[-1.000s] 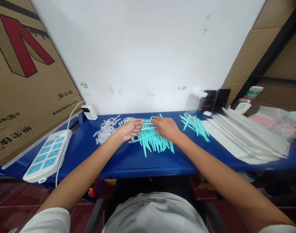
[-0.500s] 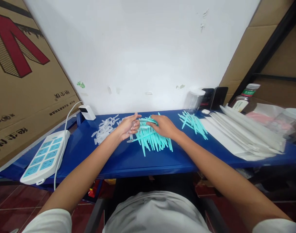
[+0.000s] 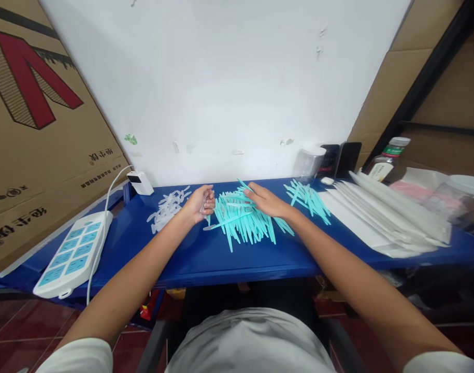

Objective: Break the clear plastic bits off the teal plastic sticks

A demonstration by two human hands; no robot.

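My left hand [image 3: 202, 203] is curled closed at the left edge of a pile of slim teal plastic sticks [image 3: 247, 223]. A bit of clear plastic, like the small caps nearby, shows among its fingers. Over the pile's back right, my right hand [image 3: 264, 199] pinches one teal stick [image 3: 242, 184] between thumb and fingers, its tip pointing up and left. One stick with a clear cap [image 3: 209, 227] on its end juts from the pile's left. A heap of small translucent caps [image 3: 169, 207] lies left of my left hand.
Farther right on the blue table [image 3: 229, 267] lie a smaller group of teal sticks [image 3: 309, 199] and a stack of white envelopes [image 3: 400, 212]. A clear jar [image 3: 309, 165] stands behind. On the left are a power strip [image 3: 75, 256] and a white charger [image 3: 140, 183] with a cable.
My hands have moved apart; the right has shifted slightly right and now lifts a teal stick's tip. My left fingers have curled tighter. Some sticks now show below my right wrist.
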